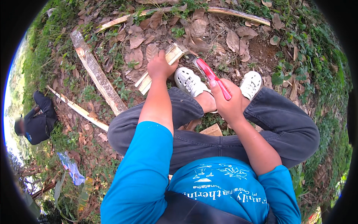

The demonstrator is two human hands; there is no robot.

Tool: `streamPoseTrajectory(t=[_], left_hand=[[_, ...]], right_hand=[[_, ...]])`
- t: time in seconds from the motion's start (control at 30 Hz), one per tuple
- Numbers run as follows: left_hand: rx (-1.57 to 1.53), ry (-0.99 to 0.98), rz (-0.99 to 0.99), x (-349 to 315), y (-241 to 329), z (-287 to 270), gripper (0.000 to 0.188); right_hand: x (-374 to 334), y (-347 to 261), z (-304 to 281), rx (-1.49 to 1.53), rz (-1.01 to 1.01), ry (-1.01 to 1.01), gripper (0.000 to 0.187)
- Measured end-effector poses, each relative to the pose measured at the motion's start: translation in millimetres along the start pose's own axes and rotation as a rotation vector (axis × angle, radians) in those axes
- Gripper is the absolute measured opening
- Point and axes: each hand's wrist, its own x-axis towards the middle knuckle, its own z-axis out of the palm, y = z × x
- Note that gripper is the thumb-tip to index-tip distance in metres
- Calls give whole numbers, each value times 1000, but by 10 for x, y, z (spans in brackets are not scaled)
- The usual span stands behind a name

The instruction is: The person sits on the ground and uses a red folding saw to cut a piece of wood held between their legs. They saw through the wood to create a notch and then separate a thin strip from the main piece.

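Note:
My left hand [161,68] is closed around a short bundle of pale split wood pieces [173,54], held slantwise over the leafy ground. The ends of the wood show on both sides of the fist. In my right hand [229,100] is a red-handled tool [212,74], gripped by the lower end of its handle. Its dark metal part points up and left toward the wood's far end; its exact kind is not clear. Whether the metal touches the wood I cannot tell. Just below the wood is my white clog [188,80].
A thick barked wood strip [96,71] and a thinner strip [76,107] lie at the left. Long strips [238,14] lie along the far side. A wood block [212,130] rests between my legs. Another person [40,118] sits at far left, near a blue plastic wrapper [73,170].

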Motion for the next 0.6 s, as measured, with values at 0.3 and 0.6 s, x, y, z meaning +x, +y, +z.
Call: streamPoseTrajectory(t=[0.3,0.6], left_hand=[[-39,172,94,-16,-56,83,68],[-30,0,9,12,-76,46,80]], right_hand=[[16,24,46,-82,4,-26,39],[-176,-382,47,-306,-40,-175,28]])
